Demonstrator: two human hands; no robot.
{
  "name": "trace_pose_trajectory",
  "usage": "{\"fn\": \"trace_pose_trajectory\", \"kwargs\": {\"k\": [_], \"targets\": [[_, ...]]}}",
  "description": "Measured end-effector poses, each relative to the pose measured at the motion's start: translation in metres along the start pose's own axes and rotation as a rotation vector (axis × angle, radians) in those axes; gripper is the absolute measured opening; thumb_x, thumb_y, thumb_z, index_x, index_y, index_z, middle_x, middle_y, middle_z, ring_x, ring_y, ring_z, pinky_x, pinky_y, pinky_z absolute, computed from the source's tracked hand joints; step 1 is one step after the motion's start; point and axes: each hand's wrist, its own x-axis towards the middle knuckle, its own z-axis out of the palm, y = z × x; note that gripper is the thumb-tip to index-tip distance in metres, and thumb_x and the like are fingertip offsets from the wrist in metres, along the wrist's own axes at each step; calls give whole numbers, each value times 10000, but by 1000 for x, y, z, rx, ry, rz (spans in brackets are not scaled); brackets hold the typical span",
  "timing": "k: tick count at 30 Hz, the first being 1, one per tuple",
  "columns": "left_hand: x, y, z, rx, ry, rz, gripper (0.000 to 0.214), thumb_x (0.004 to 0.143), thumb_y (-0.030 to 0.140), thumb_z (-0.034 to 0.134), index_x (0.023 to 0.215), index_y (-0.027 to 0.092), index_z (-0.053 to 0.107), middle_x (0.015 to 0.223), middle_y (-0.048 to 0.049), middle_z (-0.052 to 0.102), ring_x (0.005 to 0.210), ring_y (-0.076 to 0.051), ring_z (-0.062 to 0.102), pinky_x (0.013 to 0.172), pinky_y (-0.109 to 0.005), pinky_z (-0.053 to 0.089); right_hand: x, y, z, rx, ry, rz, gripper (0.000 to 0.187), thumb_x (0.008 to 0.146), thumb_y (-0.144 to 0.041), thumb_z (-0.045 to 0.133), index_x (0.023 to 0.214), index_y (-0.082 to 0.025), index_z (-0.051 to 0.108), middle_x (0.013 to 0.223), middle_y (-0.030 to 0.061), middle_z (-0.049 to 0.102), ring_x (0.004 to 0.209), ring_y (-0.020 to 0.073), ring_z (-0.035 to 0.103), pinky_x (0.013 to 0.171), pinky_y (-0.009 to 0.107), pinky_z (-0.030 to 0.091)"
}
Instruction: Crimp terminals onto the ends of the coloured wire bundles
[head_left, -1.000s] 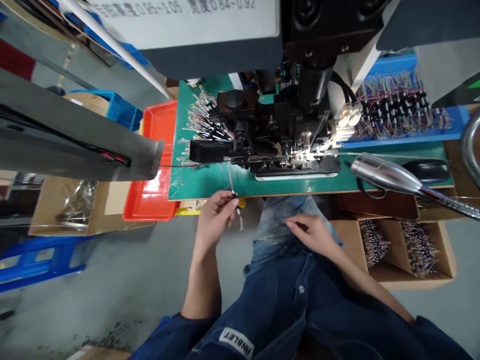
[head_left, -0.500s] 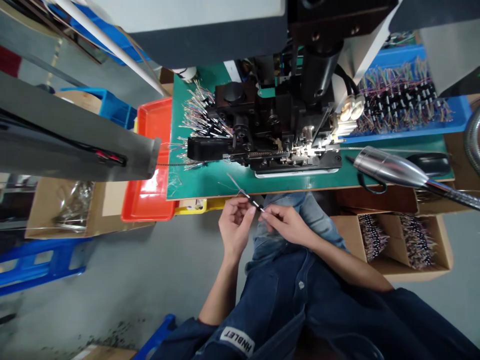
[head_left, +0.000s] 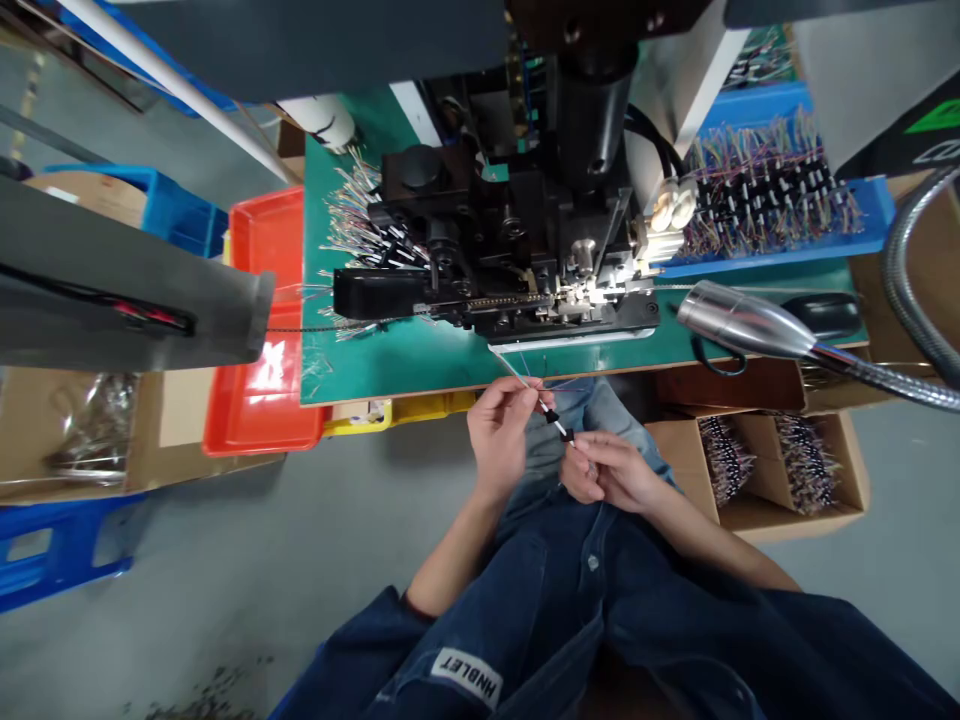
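A short cable with black and white sheath sections and thin loose wires at its far end stretches between my two hands, just off the bench's front edge. My left hand pinches it near the loose wires, which point up and left toward the machine. With fingers curled, my right hand grips the lower end, whose tip is hidden. Beyond the hands stands a black terminal crimping machine, its small work area lit brightly.
Cable bundles lie on the green bench left of the machine. A blue tray of cables stands right, behind a metal gooseneck lamp. Red trays sit left. A cardboard box of cables is lower right.
Both hands have shifted right in the view with the cable, the right hand lower too. More black and white cable shows between them. The whole view has shifted slightly.
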Motion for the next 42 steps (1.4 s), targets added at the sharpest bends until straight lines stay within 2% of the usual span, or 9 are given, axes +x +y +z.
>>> {"fn": "trace_pose_trajectory", "kwargs": {"k": [5, 8, 13, 16, 20, 25, 35, 39, 42], "targets": [[4, 12, 11, -1, -39, -25, 255, 943, 443, 976, 960, 217, 861, 864, -19, 826, 690, -143, 781, 709, -276, 664, -2, -18, -11, -314, 189, -214, 449, 1079, -599, 797, 1113, -151, 815, 786, 51, 776, 640, 146, 572, 587, 269, 396], [3, 14, 16, -11, -43, -66, 322, 895, 476, 1009, 923, 209, 832, 910, -23, 832, 674, -136, 767, 683, -275, 658, 5, -37, -6, -443, 348, -457, 466, 941, -496, 984, 1261, -204, 813, 807, -15, 730, 714, 146, 618, 688, 276, 494], [-2, 20, 21, 92, -155, -105, 303, 902, 447, 1008, 894, 205, 826, 920, -33, 839, 731, -142, 762, 730, -271, 643, 24, -64, 19, -404, 323, -587, 474, 878, -377, 1044, 1274, -234, 826, 730, -67, 664, 653, 123, 620, 659, 263, 517], [-3, 24, 21, 132, -235, -86, 284, 917, 428, 997, 878, 206, 823, 802, -11, 791, 708, -155, 741, 743, -293, 640, 31, -72, 29, -415, 340, -603, 318, 897, -407, 1028, 1068, -217, 840, 684, -61, 672, 596, 115, 618, 604, 258, 520], [0, 20, 20, 83, -190, -70, 246, 940, 421, 980, 918, 220, 839, 874, -18, 821, 775, -148, 748, 772, -272, 623, 31, -71, 32, -421, 419, -632, 309, 906, -432, 1022, 893, -210, 807, 697, -30, 737, 544, 101, 593, 512, 239, 488], [5, 16, 22, -45, -135, -147, 282, 946, 481, 965, 957, 228, 841, 983, -47, 853, 815, -167, 776, 753, -289, 646, 25, -65, 23, -471, 485, -599, 304, 895, -466, 1026, 932, -207, 872, 725, -3, 783, 476, 88, 551, 398, 225, 413], [8, 23, 24, -197, -48, -187, 361, 906, 484, 1007, 906, 223, 758, 928, -3, 763, 820, -142, 771, 686, -239, 652, 8, -53, 11, -619, 502, -674, 216, 905, -396, 1028, 926, -210, 921, 726, 20, 830, 528, 136, 733, 517, 244, 590], [6, 23, 27, -166, -80, -196, 363, 927, 507, 985, 916, 219, 765, 879, -7, 752, 778, -137, 753, 650, -231, 625, 4, -55, 0, -512, 408, -526, 260, 885, -415, 1038, 922, -189, 916, 733, 38, 844, 578, 159, 772, 569, 257, 643], [5, 25, 25, -40, -145, -216, 364, 929, 524, 976, 920, 209, 794, 821, -16, 752, 700, -139, 722, 610, -242, 597, 2, -75, -8, -436, 323, -533, 373, 928, -511, 990, 1107, -189, 930, 801, 56, 857, 648, 166, 759, 576, 267, 630]]}}
